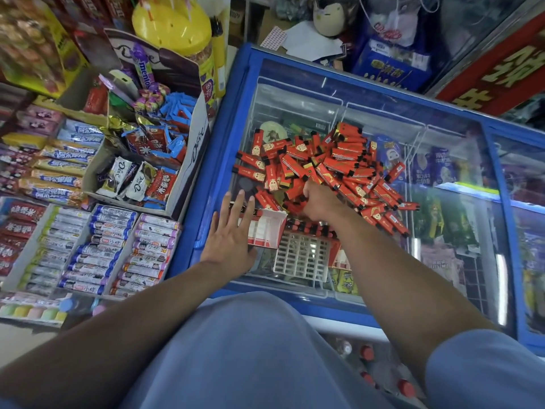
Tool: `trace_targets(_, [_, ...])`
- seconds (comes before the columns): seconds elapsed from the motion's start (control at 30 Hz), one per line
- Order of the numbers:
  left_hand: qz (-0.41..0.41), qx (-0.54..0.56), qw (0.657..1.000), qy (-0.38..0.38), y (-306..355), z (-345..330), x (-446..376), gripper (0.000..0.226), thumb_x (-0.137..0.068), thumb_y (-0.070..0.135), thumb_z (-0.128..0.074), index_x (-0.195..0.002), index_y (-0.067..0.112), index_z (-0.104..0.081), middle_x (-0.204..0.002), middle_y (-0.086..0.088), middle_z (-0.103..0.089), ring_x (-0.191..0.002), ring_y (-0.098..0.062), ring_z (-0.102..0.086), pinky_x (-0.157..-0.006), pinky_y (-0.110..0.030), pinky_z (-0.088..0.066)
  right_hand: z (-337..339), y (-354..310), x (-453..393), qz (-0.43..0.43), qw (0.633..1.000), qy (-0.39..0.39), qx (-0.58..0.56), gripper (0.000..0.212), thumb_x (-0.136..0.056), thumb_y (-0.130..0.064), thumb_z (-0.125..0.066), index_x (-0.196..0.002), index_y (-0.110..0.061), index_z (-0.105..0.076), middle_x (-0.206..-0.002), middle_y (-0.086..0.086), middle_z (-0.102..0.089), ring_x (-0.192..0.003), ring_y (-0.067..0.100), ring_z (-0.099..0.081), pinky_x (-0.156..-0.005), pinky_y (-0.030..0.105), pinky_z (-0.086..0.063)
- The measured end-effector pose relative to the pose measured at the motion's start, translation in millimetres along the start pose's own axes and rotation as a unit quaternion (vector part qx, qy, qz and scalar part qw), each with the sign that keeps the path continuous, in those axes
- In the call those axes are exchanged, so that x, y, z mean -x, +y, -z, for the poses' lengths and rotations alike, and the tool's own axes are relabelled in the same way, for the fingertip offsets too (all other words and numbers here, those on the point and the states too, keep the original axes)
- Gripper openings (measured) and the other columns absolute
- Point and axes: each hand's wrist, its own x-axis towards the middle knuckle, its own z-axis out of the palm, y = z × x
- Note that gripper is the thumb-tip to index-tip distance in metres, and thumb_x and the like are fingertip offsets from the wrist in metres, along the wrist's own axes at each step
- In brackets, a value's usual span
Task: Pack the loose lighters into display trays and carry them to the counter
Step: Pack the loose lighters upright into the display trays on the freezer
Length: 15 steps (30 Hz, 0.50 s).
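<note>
Nearest: person's blue shirt front, both bare forearms reaching out over a blue-framed chest freezer w/ glass lid.

Left hand is released, fingers straight & spread, palm down, resting on the near-left edge of a red-and-white display tray; fingertips lie over the tray's far rim. Nothing grasped.

Right hand, just right of the tray & a bit further out, is dug into the near edge of the pile of loose lighters. Fingers curl down among the lighters; seems to be gathering some, but fingers are buried, so can't tell exactly what's gripped.

Under the right forearm: a white grid tray insert on the glass, w/ a row of lighters standing black-capped along its far edge.

Lighters are red w/ black caps, gold cartoon figure & gold lines printed on; text too small to read. Pile spreads beyond & right of the right hand, all on the lid.

Left of the left hand: racks of candy rolls, then a cardboard box marked "Dove" holding Dove bars. Further out, a "mentos" roll & a yellow tub. Far right: red sign w/ yellow Chinese characters.
</note>
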Motion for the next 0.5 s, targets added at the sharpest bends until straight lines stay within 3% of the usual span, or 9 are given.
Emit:
trace_targets(0.1, [0.002,-0.004,1.0,-0.002,-1,1,0,0.104,-0.091,0.039,-0.064,-0.164,0.018,0.008,-0.17,-0.005,0.019,-0.154,-0.03,0.027,-0.127,-0.053,0.0,-1,8,-1,0.007,1.0,0.009,-0.029,0.043,-0.081,0.002,-0.075,-0.084,-0.022,-0.04,-0.091,0.001,-0.056,-0.076,0.017,-0.052,-0.055,0.028,-0.039])
trace_targets(0.27, [0.015,-0.02,1.0,0.014,4,2,-1,0.102,-0.094,0.044,-0.063,-0.164,0.015,0.005,-0.171,-0.007,0.018,-0.153,-0.03,0.029,-0.126,-0.053,0.01,6,15,2,0.023,0.999,-0.014,-0.018,0.043,-0.083,-0.014,-0.083,-0.116,-0.016,-0.055,-0.105,-0.002,-0.06,-0.09,0.018,-0.06,-0.077,0.027,-0.045])
trace_targets(0.37, [0.011,-0.015,0.999,0.033,9,1,0,0.102,-0.093,0.044,-0.063,-0.164,0.011,0.002,-0.171,-0.009,0.015,-0.153,-0.028,0.029,-0.125,-0.052,0.015,9,21,0,0.027,0.998,-0.028,0.059,0.03,-0.089,-0.013,-0.077,-0.113,-0.01,-0.061,-0.106,0.007,-0.067,-0.085,0.022,-0.059,-0.075,0.028,-0.043])
trace_targets(0.5, [-0.01,0.024,0.997,0.066,16,2,0,0.1,-0.09,0.035,-0.07,-0.164,0.012,-0.007,-0.172,-0.008,0.006,-0.155,-0.025,0.022,-0.125,-0.046,0.014,11,28,1,0.033,0.995,-0.03,0.094,0.023,-0.092,-0.012,-0.072,-0.113,-0.009,-0.063,-0.102,0.005,-0.064,-0.087,0.024,-0.06,-0.077,0.032,-0.049])
